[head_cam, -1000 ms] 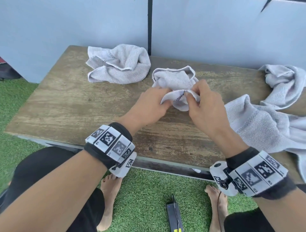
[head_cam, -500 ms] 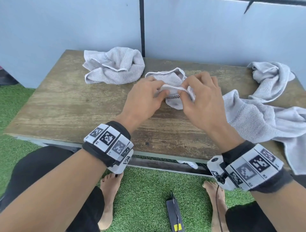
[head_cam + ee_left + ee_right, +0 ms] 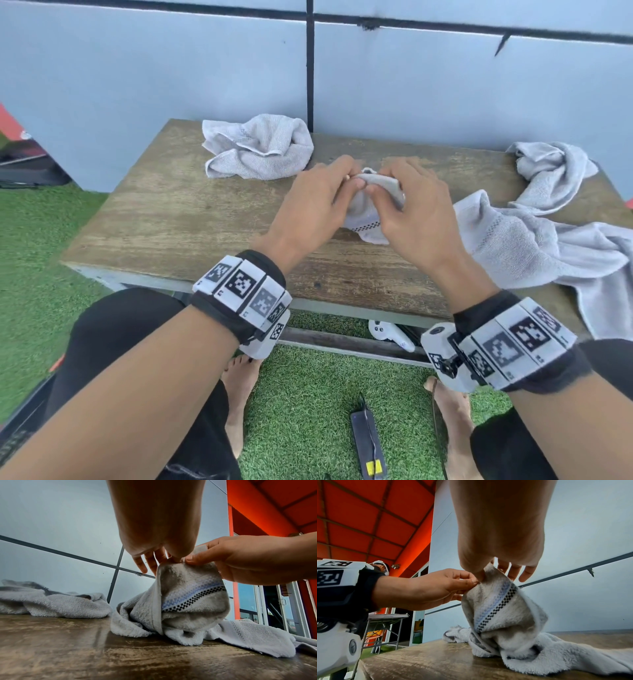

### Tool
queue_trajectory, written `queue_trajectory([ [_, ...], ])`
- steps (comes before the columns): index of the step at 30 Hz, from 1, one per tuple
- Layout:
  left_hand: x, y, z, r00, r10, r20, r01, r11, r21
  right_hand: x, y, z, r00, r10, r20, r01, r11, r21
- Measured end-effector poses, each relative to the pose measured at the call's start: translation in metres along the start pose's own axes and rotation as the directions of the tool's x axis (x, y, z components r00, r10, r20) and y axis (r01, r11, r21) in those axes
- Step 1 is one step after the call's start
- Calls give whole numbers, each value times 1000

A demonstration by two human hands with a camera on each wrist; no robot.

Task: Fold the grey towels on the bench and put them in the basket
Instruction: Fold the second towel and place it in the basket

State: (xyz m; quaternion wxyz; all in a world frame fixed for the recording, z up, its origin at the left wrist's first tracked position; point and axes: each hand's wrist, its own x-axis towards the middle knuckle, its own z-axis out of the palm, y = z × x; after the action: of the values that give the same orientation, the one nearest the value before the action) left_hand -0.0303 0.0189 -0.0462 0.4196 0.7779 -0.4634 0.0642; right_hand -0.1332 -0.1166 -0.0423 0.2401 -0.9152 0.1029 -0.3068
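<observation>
A small grey towel (image 3: pixel 368 224) with a checked stripe hangs bunched over the middle of the wooden bench (image 3: pixel 178 212), its lower folds resting on the wood. My left hand (image 3: pixel 320 192) and right hand (image 3: pixel 407 205) pinch its top edge side by side, thumbs almost touching. The left wrist view shows the towel (image 3: pixel 192 599) pinched by my left hand (image 3: pixel 171 558), with the right hand (image 3: pixel 240 561) beside it. In the right wrist view my right hand (image 3: pixel 481 573) pinches the towel (image 3: pixel 501 612) next to the left hand (image 3: pixel 436 588). No basket is in view.
A crumpled grey towel (image 3: pixel 257 147) lies at the bench's back left. Another (image 3: pixel 551 171) lies at the back right, and a larger one (image 3: pixel 534 246) drapes over the right front edge. Under the bench lies a white controller (image 3: pixel 390 334); a dark device (image 3: pixel 368 442) sits on the grass.
Both hands have raised the towel's edge off the bench and drawn close together at its top. The head view has tilted up, showing more wall.
</observation>
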Motion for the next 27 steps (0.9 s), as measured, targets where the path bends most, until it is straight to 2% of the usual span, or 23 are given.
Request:
queue_trajectory([
  [3, -2, 3, -3, 999, 11, 38, -12, 1000, 27, -4, 0, -6, 999, 33, -24, -32, 999, 34],
  [7, -7, -5, -5, 994, -18, 104, 1, 986, 169, -4, 2, -23, 989, 119, -87, -104, 981, 163],
  [12, -14, -13, -11, 982, -173, 78, 148, 956, 254, -8, 9, -32, 971, 196, -137, -168, 967, 193],
  [17, -14, -26, -28, 946, -323, -15, 315, 910, 269, -2, 24, -47, 919, 323, -225, -278, 937, 209],
  [21, -17, -28, -37, 932, -360, -33, 361, 922, 138, -3, 40, -48, 897, 414, -154, -386, 904, 186],
  [27, -29, -31, -39, 923, -371, 100, 360, 926, 116, -15, 35, -36, 914, 405, -4, -404, 912, 67],
])
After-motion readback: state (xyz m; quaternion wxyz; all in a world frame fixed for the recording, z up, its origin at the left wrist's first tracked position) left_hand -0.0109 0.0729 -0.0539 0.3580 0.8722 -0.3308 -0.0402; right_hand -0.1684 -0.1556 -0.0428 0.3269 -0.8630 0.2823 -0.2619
